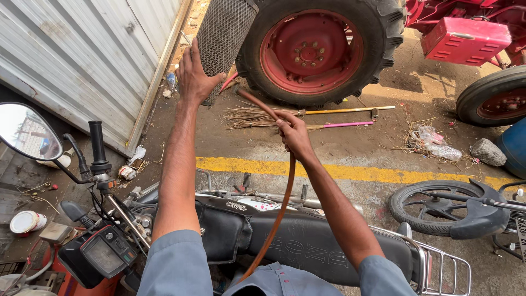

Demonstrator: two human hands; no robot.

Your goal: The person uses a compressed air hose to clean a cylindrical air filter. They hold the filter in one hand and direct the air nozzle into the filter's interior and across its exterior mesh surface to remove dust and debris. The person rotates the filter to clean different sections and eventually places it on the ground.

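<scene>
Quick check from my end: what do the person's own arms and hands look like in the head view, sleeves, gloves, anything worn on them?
Both hands are bare, with no gloves: left hand, right hand. No watch, ring or band shows on either wrist. The forearms are bare up to the elbows. Short blue-grey shirt sleeves cover both upper arms, plain cloth without markings.

Ahead of you: a tractor wheel (318,49) with a red rim.
On the ground: two brooms (307,118), a crushed plastic bottle (438,145), a stone (487,152).
Below you: a motorcycle (263,235) with a black seat, mirror (27,131) at your left.
</scene>
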